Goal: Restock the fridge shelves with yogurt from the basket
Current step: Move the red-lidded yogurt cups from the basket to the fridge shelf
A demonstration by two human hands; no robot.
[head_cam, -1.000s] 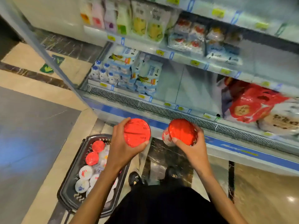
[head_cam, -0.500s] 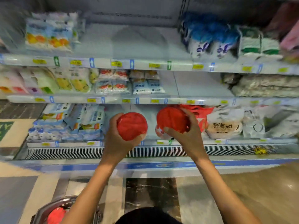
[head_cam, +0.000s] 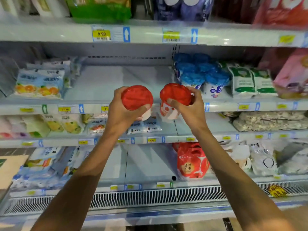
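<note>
My left hand (head_cam: 122, 114) grips a white yogurt tub with a red lid (head_cam: 137, 97). In my right hand (head_cam: 189, 108) is a second red-lidded yogurt tub (head_cam: 175, 95), tilted to the left. Both tubs are raised side by side in front of a bare stretch of the second shelf (head_cam: 116, 84). Just right of that gap stand several blue-lidded yogurt tubs (head_cam: 203, 75). The basket is out of view.
White and orange dairy packs (head_cam: 39, 82) fill the same shelf's left end, green and white bags (head_cam: 250, 82) its right. The shelf below holds flat packs (head_cam: 66, 125). A red bag (head_cam: 191, 161) lies on the bottom shelf above the vent grille (head_cam: 150, 196).
My view has swung up from the basket on the floor to the upper shelves. Both hands have lifted their red-lidded tubs from the bottom shelf's height to the second shelf.
</note>
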